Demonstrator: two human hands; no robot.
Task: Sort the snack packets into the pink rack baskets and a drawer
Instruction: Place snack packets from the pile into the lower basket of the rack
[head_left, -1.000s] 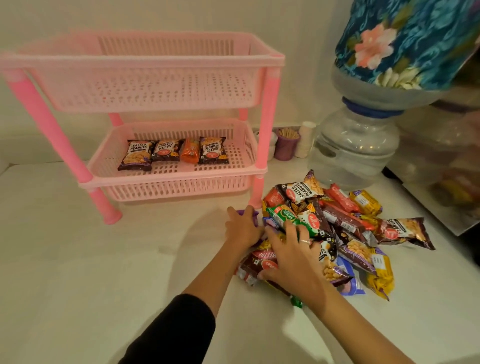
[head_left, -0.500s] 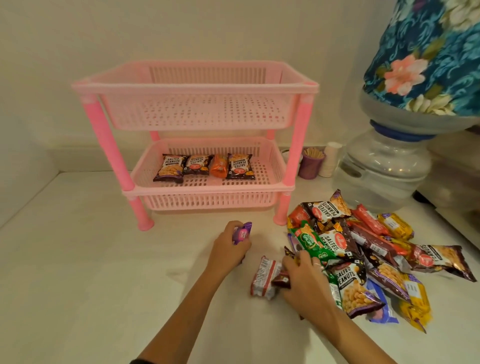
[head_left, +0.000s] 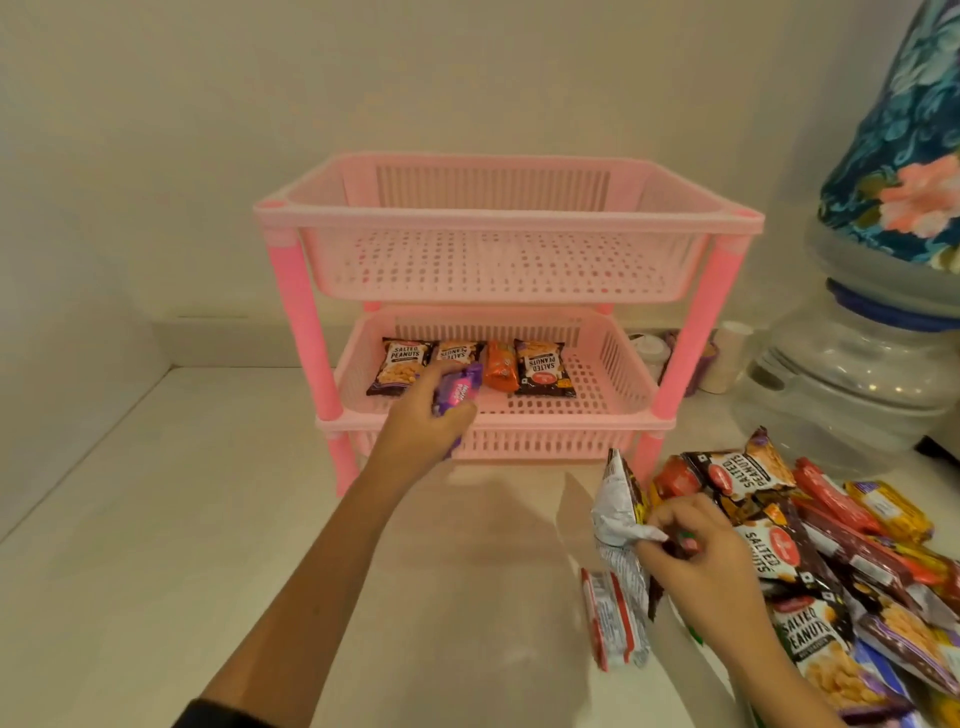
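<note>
Pink plastic makes up the two-tier rack (head_left: 506, 312), which stands on a pale counter (head_left: 156, 519) against the wall. Its upper basket (head_left: 498, 260) shows no packets; its lower basket (head_left: 613, 374) holds three salted-peanut packets (head_left: 543, 369) and one orange packet (head_left: 500, 366) in a row toward the back. At the front rim of that lower basket, the left hand (head_left: 426, 421) is wrapped around a purple packet (head_left: 457, 392). Right of the rack's front right leg lies a heap of snack packets (head_left: 810, 551) on the counter. At the heap's near-left edge, the right hand (head_left: 696, 551) pinches a silver-backed packet (head_left: 618, 519) and lifts it on end. Behind the heap, right of the rack, stands a clear water jar (head_left: 852, 384) under a floral cover (head_left: 904, 171).
</note>
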